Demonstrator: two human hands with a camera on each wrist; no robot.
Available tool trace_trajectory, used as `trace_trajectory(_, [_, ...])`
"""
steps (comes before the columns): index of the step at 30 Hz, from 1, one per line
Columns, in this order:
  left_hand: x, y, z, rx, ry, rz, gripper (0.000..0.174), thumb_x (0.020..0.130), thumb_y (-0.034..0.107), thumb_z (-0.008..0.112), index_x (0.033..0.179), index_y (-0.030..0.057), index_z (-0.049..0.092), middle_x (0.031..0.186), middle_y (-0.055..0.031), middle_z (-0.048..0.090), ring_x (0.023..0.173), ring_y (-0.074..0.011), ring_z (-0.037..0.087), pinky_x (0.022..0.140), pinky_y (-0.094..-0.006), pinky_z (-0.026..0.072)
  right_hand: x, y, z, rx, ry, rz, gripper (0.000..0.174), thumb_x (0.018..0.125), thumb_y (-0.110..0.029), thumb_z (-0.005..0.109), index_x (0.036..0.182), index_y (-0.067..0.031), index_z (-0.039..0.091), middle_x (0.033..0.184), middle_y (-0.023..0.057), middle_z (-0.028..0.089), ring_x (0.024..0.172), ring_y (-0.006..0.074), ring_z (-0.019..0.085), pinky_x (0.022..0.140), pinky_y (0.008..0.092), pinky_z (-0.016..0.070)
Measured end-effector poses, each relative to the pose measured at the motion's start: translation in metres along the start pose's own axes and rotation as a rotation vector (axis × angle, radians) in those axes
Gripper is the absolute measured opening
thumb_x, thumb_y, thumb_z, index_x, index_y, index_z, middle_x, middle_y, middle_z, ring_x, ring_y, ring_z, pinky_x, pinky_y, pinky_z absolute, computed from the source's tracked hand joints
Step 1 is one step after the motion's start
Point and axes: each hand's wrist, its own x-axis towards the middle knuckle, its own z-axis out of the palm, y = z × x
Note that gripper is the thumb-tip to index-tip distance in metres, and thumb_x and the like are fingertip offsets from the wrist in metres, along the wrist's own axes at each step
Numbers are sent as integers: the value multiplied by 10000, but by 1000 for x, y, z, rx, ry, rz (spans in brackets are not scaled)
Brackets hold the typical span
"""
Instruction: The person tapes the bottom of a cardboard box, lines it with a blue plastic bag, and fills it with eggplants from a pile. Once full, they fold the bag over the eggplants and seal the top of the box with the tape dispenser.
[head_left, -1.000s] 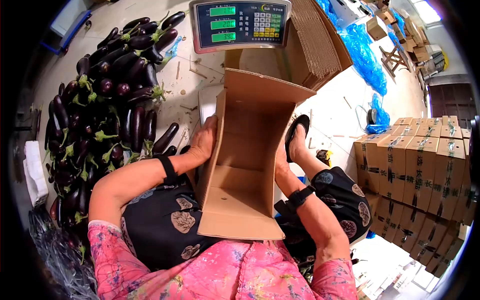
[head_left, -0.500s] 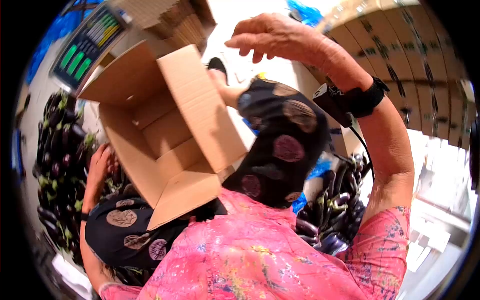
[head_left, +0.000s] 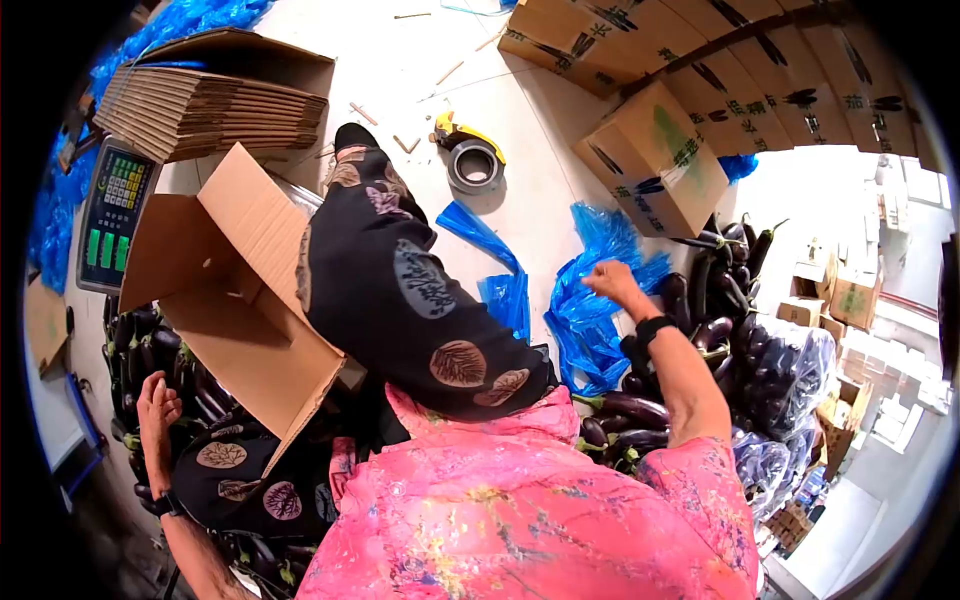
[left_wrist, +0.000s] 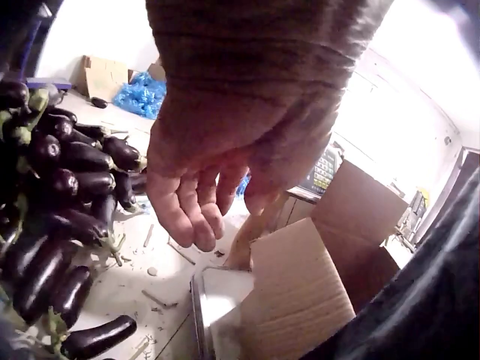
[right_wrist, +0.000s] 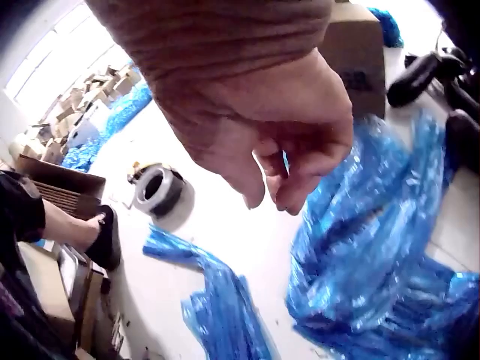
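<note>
My right hand (head_left: pixel 620 284) hangs with loosely bent fingers over crumpled blue plastic bags (head_left: pixel 585 335) on the floor. The right wrist view shows the hand (right_wrist: pixel 281 146) with nothing in its fingers, the blue plastic (right_wrist: pixel 352 232) behind and below them. Beside the eggplant pile (left_wrist: pixel 82 157), my left hand (left_wrist: pixel 217 165) hangs relaxed and holds nothing. An empty, open-topped cardboard box (head_left: pixel 240 310) stands tilted between the legs, flaps spread, with neither hand on it.
A roll of tape in a yellow dispenser (head_left: pixel 472 160) lies on the floor ahead. Flattened cartons (head_left: pixel 215 105) are stacked beside the scale display (head_left: pixel 115 215). Packed boxes (head_left: pixel 655 160) stand at the upper right. More eggplants (head_left: pixel 715 290) lie on the right, some in clear plastic (head_left: pixel 790 365).
Both hands have let go of the box. The right hand has swung right and down to the blue plastic. The head view has turned right, and the box now appears farther left.
</note>
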Motion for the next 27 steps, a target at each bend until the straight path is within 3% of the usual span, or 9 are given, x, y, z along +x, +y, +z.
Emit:
trace_trajectory(6, [-16, 40, 29, 338, -29, 56, 380, 1000, 252, 548, 1310, 40, 496, 807, 10, 560, 663, -64, 534, 567, -183, 406, -2, -24, 92, 85, 345, -120, 389, 770, -402, 761, 798, -25, 670, 738, 140, 687, 715, 312, 674, 677, 395, 527])
trace_trajectory(10, [-33, 58, 38, 457, -29, 49, 377, 999, 238, 531, 1325, 50, 501, 828, 15, 565, 682, -72, 536, 588, -196, 415, 30, -71, 119, 133, 395, 17, 541, 731, -476, 788, 1024, -36, 674, 1016, 220, 685, 982, 395, 648, 832, 473, 516])
trace_trajectory(14, [-52, 62, 29, 429, 2, 108, 375, 996, 262, 552, 1307, 54, 532, 853, 0, 583, 702, -78, 541, 606, -207, 428, 60, -78, 137, 156, 396, 46, 347, 813, -391, 675, 870, -49, 677, 904, 206, 684, 916, 393, 655, 802, 502, 509])
trace_trajectory(16, [-70, 80, 41, 420, 52, 170, 385, 992, 275, 565, 1307, 54, 538, 864, -8, 592, 716, -82, 546, 615, -215, 438, 63, -78, 120, 244, 373, -157, 334, 848, -365, 616, 816, -35, 661, 856, 201, 673, 858, 379, 656, 770, 478, 515])
trace_trajectory(17, [-78, 95, 49, 398, 51, 185, 389, 990, 279, 576, 1305, 52, 545, 875, -8, 587, 736, -83, 545, 632, -222, 442, 60, -75, 105, 338, 235, -148, 287, 873, -306, 596, 814, -33, 663, 853, 179, 686, 849, 321, 669, 757, 450, 515])
trace_trajectory(18, [-83, 108, 50, 435, 30, 206, 379, 998, 273, 562, 1306, 54, 544, 894, 2, 572, 767, -82, 540, 663, -218, 437, 51, -70, 88, 597, 74, -194, 224, 931, -276, 578, 913, -87, 697, 844, 52, 673, 789, 180, 645, 698, 398, 507])
trace_trajectory(20, [-93, 132, 75, 464, 102, 319, 370, 1006, 272, 545, 1302, 50, 546, 925, 5, 565, 802, -85, 534, 704, -220, 429, 54, -59, 68, 1167, -69, -97, 200, 961, -218, 559, 1008, -57, 667, 936, 52, 676, 838, 186, 642, 762, 375, 533])
trace_trajectory(22, [-114, 176, 115, 392, 10, 375, 368, 1004, 253, 535, 1299, 33, 547, 948, -11, 577, 873, -96, 552, 776, -237, 445, -9, -123, 4, 1506, -78, -147, 178, 974, -143, 547, 1057, -6, 624, 907, 93, 670, 828, 173, 635, 804, 318, 546])
trace_trajectory(27, [-157, 244, 214, 230, -274, 624, 468, 881, 120, 648, 1318, 2, 531, 1046, -53, 609, 968, -139, 588, 871, -281, 481, -102, -234, -75, 1673, -237, -473, 242, 1019, -228, 530, 1151, -33, 586, 975, 140, 654, 771, 174, 601, 725, 281, 526])
